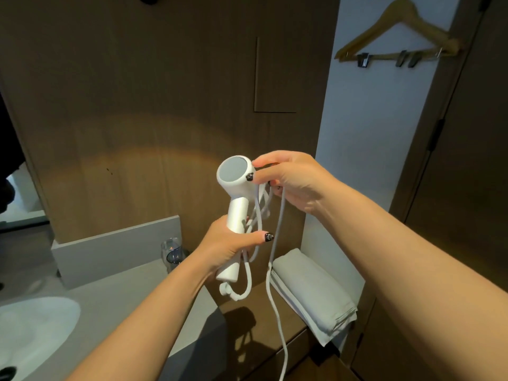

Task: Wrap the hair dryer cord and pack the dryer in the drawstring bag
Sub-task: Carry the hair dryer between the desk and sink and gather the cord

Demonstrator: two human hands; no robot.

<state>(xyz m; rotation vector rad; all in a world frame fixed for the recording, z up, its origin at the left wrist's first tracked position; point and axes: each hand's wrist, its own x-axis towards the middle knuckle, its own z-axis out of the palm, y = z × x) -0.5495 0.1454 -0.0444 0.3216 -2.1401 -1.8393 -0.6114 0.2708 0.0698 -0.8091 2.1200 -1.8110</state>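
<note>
I hold a white hair dryer (235, 185) upright in front of a wooden wall panel, its round grey back facing me. My left hand (228, 247) grips the dryer's handle, thumb laid across cord loops. My right hand (288, 181) pinches the dryer's head and holds several loops of the pale grey cord (275, 270). One long strand hangs from that hand down past the frame's lower edge. A short loop curls under the handle's end. No drawstring bag is in view.
A folded grey towel (310, 295) lies on a wooden shelf below right. A glass tumbler (171, 251) stands on the grey counter, with a white sink (33, 331) at the lower left. A wooden hanger (401, 37) hangs at the upper right.
</note>
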